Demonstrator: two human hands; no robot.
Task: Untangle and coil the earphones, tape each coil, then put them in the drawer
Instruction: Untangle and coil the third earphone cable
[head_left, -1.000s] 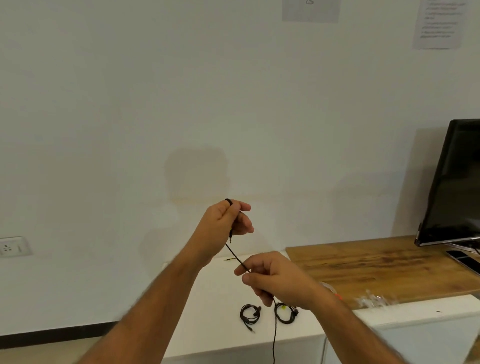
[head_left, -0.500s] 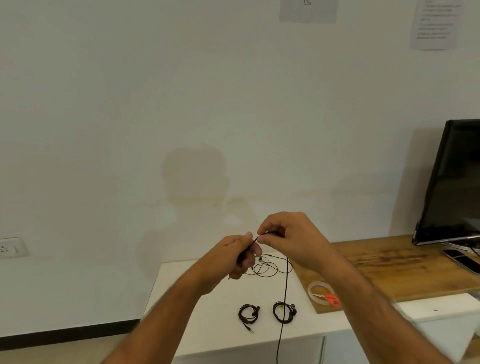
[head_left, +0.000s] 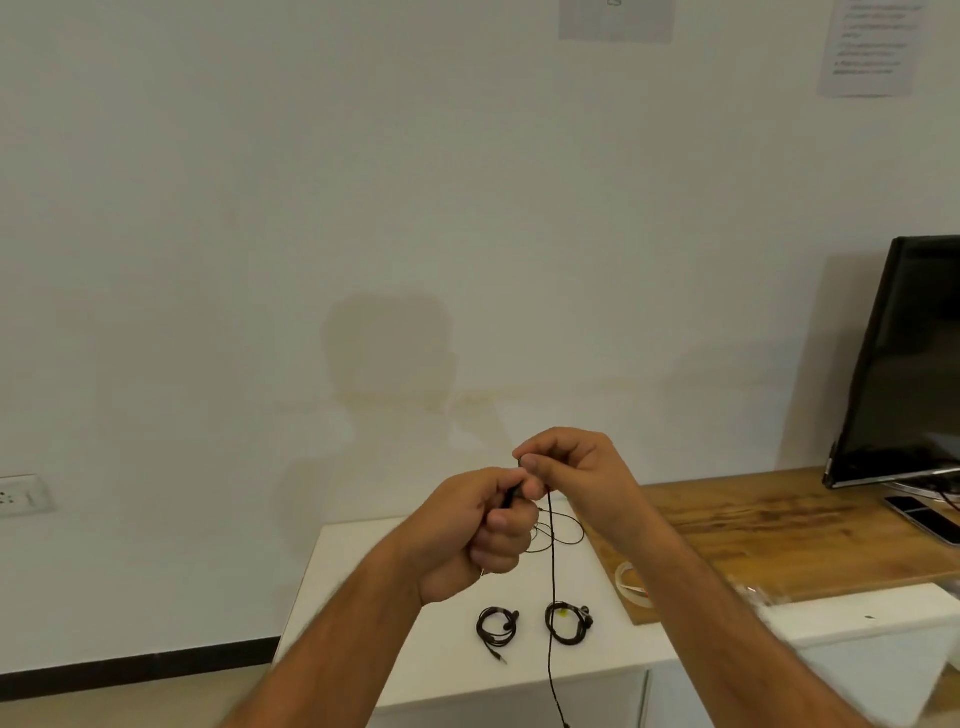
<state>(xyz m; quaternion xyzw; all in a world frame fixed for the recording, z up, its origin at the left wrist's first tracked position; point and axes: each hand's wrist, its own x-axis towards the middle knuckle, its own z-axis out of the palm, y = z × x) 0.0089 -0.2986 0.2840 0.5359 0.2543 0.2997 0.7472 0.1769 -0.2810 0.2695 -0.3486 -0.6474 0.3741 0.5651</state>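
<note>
Your left hand is curled around the black earphone cable, and your right hand pinches the same cable just above it; the two hands touch. From that pinch one strand hangs straight down past the white cabinet edge. Two coiled earphones lie below your hands: one left, one right. One loose earphone tangle lies behind your hands.

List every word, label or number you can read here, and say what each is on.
None can be read.
Right wall sheet: printed lines, too blurred.
Top wall sheet: small mark, too blurred.
Wall socket: no readable marking.
Monitor: screen dark.
</note>
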